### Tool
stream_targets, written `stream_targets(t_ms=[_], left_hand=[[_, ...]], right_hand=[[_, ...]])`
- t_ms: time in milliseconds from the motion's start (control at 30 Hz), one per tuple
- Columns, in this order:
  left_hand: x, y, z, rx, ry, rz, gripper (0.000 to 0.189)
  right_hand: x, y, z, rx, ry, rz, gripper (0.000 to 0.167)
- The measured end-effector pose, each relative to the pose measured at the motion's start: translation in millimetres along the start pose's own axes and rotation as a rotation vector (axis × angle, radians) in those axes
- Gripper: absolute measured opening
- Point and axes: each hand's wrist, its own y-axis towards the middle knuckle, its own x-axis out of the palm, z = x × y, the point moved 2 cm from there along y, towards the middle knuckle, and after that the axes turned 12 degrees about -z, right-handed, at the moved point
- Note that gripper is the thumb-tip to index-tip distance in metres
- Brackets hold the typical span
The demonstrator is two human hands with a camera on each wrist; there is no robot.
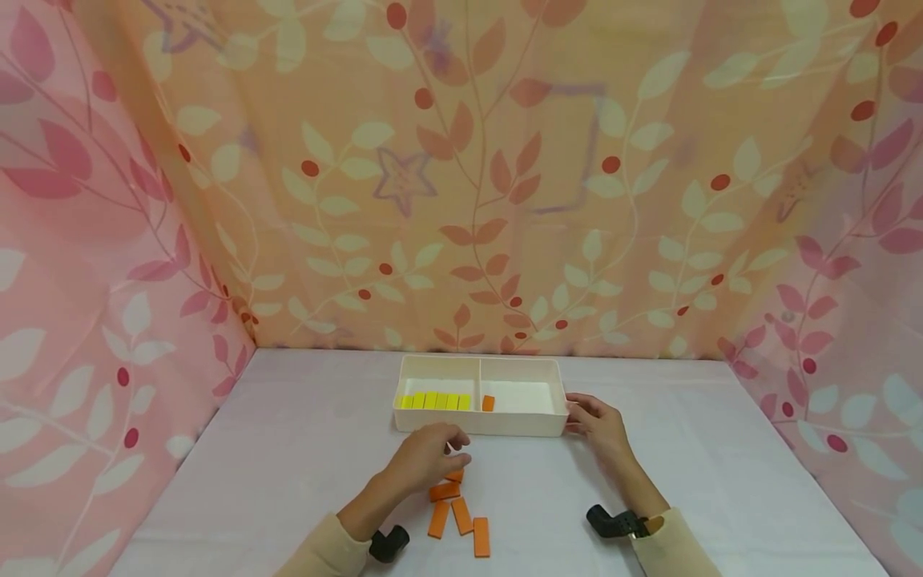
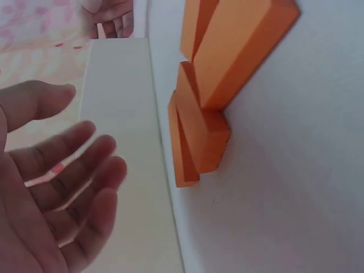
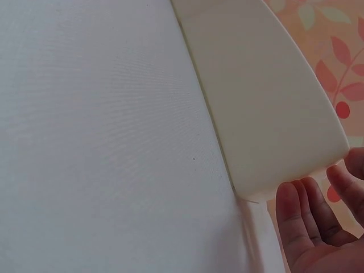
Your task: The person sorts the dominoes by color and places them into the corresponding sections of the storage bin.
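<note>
loosely spread, left hand hovers near orange blocks, right hand, also spread, touches white box

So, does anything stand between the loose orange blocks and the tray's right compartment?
Yes: the divided tray's front wall stands between the orange blocks and the right compartment. The left hand hovers near the farthest block; the right hand, at the tray's end, is clear.

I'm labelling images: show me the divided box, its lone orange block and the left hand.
Divided box [image 1: 497, 424]: head view, front wall.
Lone orange block [image 1: 489, 403]: head view, visible face.
Left hand [image 1: 429, 455]: head view, its back.
</note>
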Motion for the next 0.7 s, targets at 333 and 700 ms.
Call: stream_targets(t_ms=[333,700], left_hand=[[8.1,-0.4,-6.2,-0.206,-0.010,0.000,0.024],[8.2,-7.3,-7.5,-0.298,0.323,0.060,0.029]], right_hand=[[0.3,-0.3,1.2,0.004,-0.003,0.004,0.040],[0.2,-1.5,-1.4,-0.022,-0.001,0.006,0.041]])
